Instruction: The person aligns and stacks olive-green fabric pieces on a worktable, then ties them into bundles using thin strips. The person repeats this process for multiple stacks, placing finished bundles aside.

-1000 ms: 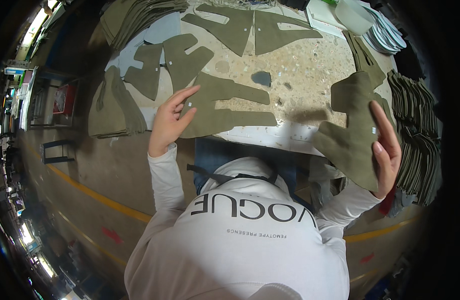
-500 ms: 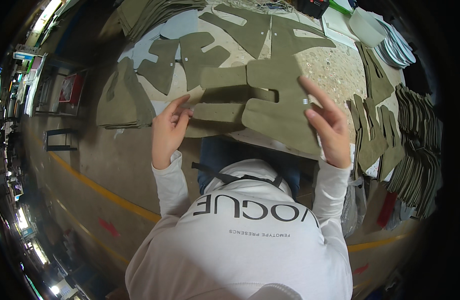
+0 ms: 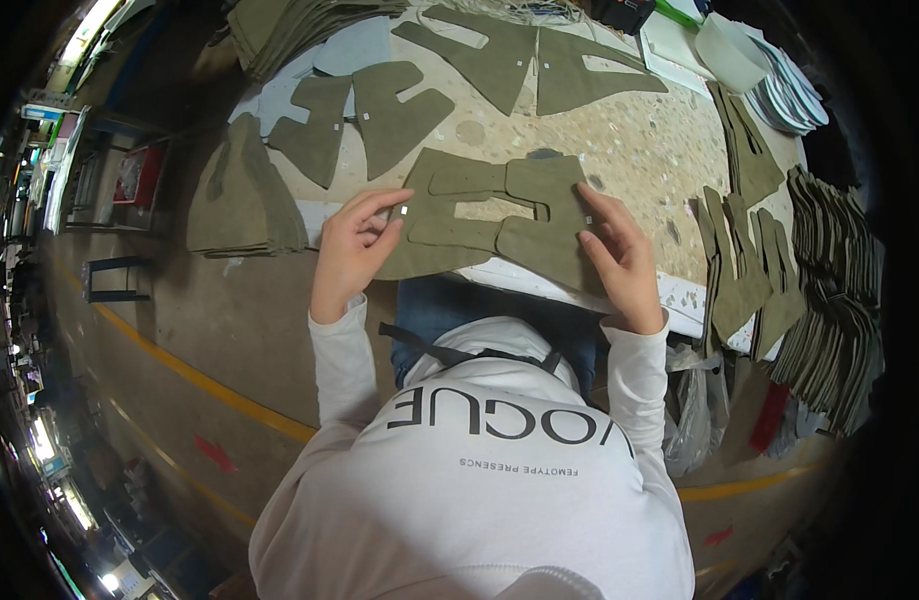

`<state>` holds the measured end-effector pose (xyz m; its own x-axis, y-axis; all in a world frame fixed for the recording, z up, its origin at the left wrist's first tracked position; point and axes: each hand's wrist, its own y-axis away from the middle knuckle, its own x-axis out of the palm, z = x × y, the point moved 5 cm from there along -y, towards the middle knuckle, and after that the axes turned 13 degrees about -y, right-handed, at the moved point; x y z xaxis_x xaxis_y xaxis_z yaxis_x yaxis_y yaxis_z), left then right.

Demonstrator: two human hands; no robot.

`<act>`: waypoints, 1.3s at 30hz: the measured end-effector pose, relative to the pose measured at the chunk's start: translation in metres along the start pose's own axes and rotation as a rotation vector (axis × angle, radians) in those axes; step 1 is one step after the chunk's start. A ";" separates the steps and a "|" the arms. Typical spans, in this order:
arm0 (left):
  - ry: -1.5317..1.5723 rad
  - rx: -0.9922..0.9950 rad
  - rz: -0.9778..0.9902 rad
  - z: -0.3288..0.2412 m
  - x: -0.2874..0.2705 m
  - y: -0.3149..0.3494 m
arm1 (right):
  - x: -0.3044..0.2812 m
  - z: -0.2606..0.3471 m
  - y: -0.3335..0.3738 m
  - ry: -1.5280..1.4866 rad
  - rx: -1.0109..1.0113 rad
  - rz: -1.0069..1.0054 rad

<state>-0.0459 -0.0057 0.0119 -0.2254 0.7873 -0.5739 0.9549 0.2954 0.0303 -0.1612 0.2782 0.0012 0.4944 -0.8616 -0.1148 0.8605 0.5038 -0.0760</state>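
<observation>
Two olive-green flat cut pieces, looking like fabric or leather, lie at the table's near edge. The left piece [image 3: 392, 262] has its slot facing right. Two strip-like arms of the right piece [image 3: 565, 240] overlap it, framing a narrow gap. A small white label shows on each piece. My left hand [image 3: 352, 250] is closed at the left piece's outer edge, thumb and fingertips touching it. On the opposite side, my right hand [image 3: 625, 255] grips the right piece's outer edge, index finger and thumb tip on top. The other fingertips are partly hidden.
Similar pieces [image 3: 400, 115] lie in pairs farther back on the speckled table [image 3: 630, 135]. A stack of olive pieces [image 3: 245, 195] stands at the left. More stacks [image 3: 830, 300] hang at the right edge. White discs and a tub [image 3: 732, 55] sit at the back right.
The right piece has come down flat, uncovering more of the table and the left piece's label. My right hand moved left with it; my left hand shifted slightly right.
</observation>
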 end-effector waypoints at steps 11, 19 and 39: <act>0.062 -0.038 0.012 -0.008 0.011 0.019 | -0.102 0.085 0.011 0.297 -0.052 -0.082; -0.014 0.030 -0.038 -0.020 0.012 0.021 | -0.056 0.120 0.009 0.463 -0.198 -0.159; -0.094 0.011 -0.128 -0.017 0.012 0.023 | 0.148 0.055 -0.012 0.137 -0.279 0.216</act>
<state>-0.0302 0.0196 0.0196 -0.3273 0.6894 -0.6462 0.9215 0.3842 -0.0568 -0.0918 0.1417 0.0398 0.6234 -0.7271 -0.2876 0.6622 0.6865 -0.3003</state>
